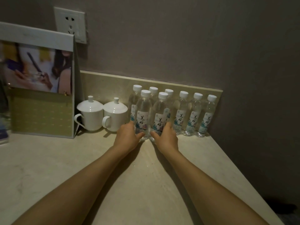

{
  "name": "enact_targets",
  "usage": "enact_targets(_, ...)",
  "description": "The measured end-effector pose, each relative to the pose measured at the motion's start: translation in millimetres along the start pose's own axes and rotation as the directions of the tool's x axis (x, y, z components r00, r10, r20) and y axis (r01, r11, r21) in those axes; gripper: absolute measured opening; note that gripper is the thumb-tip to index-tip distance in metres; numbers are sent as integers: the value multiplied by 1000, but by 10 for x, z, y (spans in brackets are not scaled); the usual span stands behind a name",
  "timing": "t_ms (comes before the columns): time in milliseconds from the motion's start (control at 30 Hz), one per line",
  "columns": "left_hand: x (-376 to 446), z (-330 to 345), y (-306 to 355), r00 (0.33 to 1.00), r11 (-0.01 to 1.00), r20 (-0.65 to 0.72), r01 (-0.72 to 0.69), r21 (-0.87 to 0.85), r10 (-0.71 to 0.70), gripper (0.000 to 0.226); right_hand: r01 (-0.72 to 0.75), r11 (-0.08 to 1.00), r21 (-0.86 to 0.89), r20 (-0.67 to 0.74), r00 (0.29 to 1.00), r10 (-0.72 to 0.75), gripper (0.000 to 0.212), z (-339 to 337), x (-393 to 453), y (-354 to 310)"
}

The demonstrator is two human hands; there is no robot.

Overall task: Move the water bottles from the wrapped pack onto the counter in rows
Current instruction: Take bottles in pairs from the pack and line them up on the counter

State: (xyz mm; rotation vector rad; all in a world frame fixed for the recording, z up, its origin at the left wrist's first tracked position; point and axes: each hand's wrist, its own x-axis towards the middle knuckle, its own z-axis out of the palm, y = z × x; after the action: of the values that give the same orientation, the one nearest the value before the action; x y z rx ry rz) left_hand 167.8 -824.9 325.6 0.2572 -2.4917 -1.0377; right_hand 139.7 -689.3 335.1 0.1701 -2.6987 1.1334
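Several clear water bottles with white caps and printed labels stand upright on the beige counter [146, 184]. A back row [197, 112] runs along the low backsplash to the right corner. Two bottles stand in front of that row. My left hand [128, 137] grips the front left bottle [143, 111] low on its label. My right hand [166, 137] grips the front right bottle [159, 114] the same way. Both bottle bases rest on the counter. No wrapped pack is in view.
Two white lidded mugs [103, 116] stand just left of the bottles. A standing printed card holder [39, 82] fills the left side, with a wall socket [70, 24] above it. The counter's right edge drops off at the dark wall.
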Motion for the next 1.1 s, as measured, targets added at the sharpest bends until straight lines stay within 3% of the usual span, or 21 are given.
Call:
enact_targets(267, -42, -37, 49, 1000, 999, 23, 21, -26, -21, 46, -3, 1000, -31, 46, 999, 4, 50, -63, 19, -53)
enact_targets(533, -103, -84, 135, 986, 969, 21, 165, -186, -164, 45, -15, 998, 58, 85, 996, 10, 53, -278, -4, -30)
enact_targets(767, -365, -153, 606, 969, 914, -93, 182, -362, -230, 31, 30, 994, 107, -32, 999, -27, 42, -714, -119, 66)
enact_targets(1100, -1028, 596, 1715, 993, 865, 71, 112, -489, -89, 18, 34, 983, 178, -208, 978, 4, 29, -1811, -526, 902)
